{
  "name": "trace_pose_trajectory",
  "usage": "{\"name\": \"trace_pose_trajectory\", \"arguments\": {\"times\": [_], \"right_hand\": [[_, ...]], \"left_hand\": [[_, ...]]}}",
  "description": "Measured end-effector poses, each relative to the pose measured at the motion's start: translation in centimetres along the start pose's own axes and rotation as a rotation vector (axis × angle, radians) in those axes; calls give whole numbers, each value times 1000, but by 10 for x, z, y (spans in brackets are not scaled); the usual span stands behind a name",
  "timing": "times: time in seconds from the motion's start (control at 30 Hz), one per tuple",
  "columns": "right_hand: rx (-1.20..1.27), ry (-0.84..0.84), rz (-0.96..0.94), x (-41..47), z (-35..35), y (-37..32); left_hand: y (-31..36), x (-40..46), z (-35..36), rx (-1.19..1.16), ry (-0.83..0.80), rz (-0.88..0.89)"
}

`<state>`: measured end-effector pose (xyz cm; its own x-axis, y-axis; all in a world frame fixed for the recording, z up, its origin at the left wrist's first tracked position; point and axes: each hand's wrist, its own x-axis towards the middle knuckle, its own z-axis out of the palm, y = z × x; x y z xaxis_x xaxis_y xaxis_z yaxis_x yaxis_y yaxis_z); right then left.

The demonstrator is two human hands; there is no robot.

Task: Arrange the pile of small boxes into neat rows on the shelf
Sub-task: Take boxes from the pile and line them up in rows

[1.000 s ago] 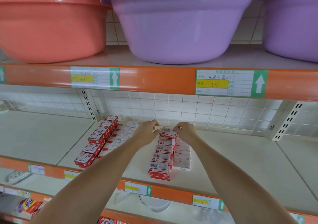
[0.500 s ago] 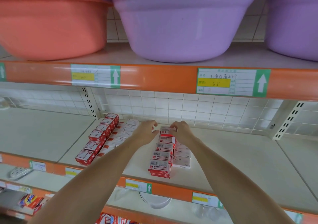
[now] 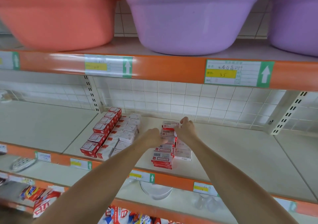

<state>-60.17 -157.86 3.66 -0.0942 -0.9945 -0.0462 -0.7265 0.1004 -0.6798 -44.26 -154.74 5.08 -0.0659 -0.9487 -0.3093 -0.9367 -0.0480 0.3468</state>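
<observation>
The red and white staple boxes [image 3: 164,152] sit in short rows in the middle of the cream shelf [image 3: 240,151], under the purple tub [image 3: 189,17]. The right hand [image 3: 186,129] pinches the back box [image 3: 169,125], and the left hand [image 3: 153,136] is curled by the row's left side, too blurry to tell if it holds anything. It would be best to set that box down flat, right against the box in front, with its edges lined up.

Bare shelf [image 3: 240,154] lies open right of the stacked boxes [image 3: 163,156]; left rows [image 3: 110,137] crowd the other side
</observation>
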Motion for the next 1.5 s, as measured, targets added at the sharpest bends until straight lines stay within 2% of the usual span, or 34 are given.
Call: {"name": "trace_pose_trajectory", "arguments": {"times": [0.2, 0.37, 0.57, 0.67, 0.8, 0.9, 1.03, 1.2, 1.5], "right_hand": [[77, -9, 62, -30, -12, 5], [132, -9, 74, -48, -13, 10], [183, -62, 47, -61, -4, 0], [255, -65, 96, -64, 3, -4], [309, -3, 137, -68, 5, -4], [334, 4, 160, -68, 7, 2], [461, 16, 164, -72, 4, 5], [475, -43, 143, -65, 4, 2], [182, -5, 202, -47, 9, -1]], "left_hand": [[-1, -3, 0, -168, 65, -32], [4, -20, -7, -363, 195, 11], [1, -37, -4, -409, 321, 262], [-3, -38, 4, -509, 271, 339], [-13, -37, 11, -532, 187, 419], [-23, -39, 11, -529, 209, 417], [-35, -36, 10, -496, 229, 317], [-45, -29, 13, -449, 168, 187], [-44, -23, 12, -351, 16, 152]]}}
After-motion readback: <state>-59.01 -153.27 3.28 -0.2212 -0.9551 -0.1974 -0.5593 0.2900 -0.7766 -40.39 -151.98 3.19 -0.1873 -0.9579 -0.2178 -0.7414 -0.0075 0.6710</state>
